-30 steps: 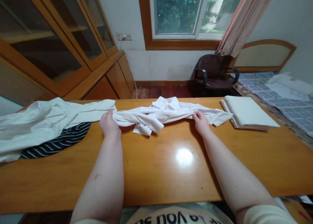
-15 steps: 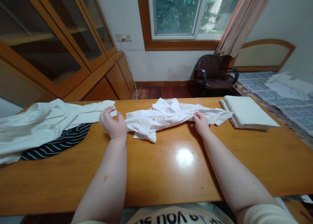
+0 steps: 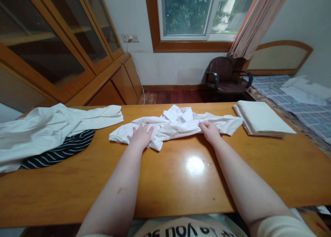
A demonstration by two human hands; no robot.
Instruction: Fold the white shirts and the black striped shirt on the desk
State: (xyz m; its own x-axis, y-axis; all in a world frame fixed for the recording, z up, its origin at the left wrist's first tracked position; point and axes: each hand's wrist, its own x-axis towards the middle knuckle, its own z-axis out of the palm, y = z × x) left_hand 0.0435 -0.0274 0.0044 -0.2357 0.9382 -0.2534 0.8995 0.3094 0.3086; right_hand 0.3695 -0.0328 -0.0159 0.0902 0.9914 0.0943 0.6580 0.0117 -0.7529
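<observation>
A crumpled white shirt [image 3: 178, 124] lies across the middle of the wooden table [image 3: 165, 182]. My left hand [image 3: 140, 135] rests flat on its left part, fingers stretched out on the cloth. My right hand [image 3: 209, 131] pinches the shirt's near edge toward its right end. The collar bunches up at the far side between my hands.
A white garment [image 3: 49, 126] over a dark striped one [image 3: 62, 150] lies at the table's left. A folded white stack [image 3: 261, 119] sits at the right. Beyond the table are a brown chair [image 3: 224, 76], a bed [image 3: 305, 106] and wooden cabinets [image 3: 59, 47].
My left hand let go of the shirt's left end, moved right and came down flat on the cloth. The shirt's left end now lies apart from the white garment. My right hand barely moved.
</observation>
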